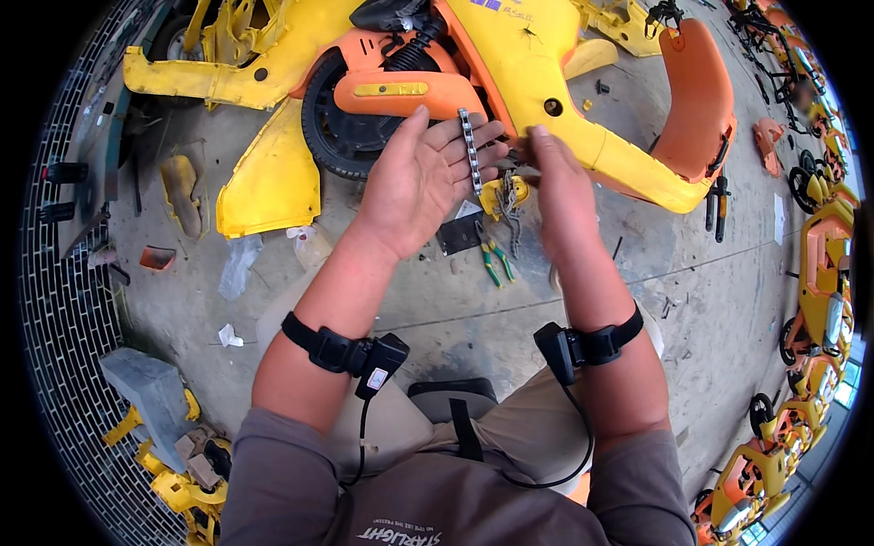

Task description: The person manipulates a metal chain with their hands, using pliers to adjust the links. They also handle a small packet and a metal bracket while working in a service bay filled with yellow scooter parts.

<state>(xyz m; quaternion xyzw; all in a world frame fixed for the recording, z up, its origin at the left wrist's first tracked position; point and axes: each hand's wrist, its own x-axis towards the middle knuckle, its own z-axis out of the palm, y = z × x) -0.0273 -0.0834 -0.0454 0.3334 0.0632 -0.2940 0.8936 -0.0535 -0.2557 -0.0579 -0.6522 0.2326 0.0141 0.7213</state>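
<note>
A short length of metal roller chain (470, 150) lies across the fingers of my left hand (405, 187), which is turned palm up with its thumb raised. My right hand (563, 187) hovers to the right of the chain, thumb up and apart from the partly hidden fingers, with nothing visible in it. Behind both hands a yellow and orange scooter (537, 55) lies on its side, its black-tyred wheel (341, 136) near my left fingertips. On the floor below the hands are green-handled pliers (494, 259) and a darker, tangled chain (512, 214) beside a yellow piece.
A loose yellow panel (269, 182) leans left of the wheel. An orange fender-like part (696, 100) stands at the right, with dark-handled tools (719, 209) below it. More scooters (824, 264) line the right edge. A grey block (150, 396) sits at lower left by the brick wall.
</note>
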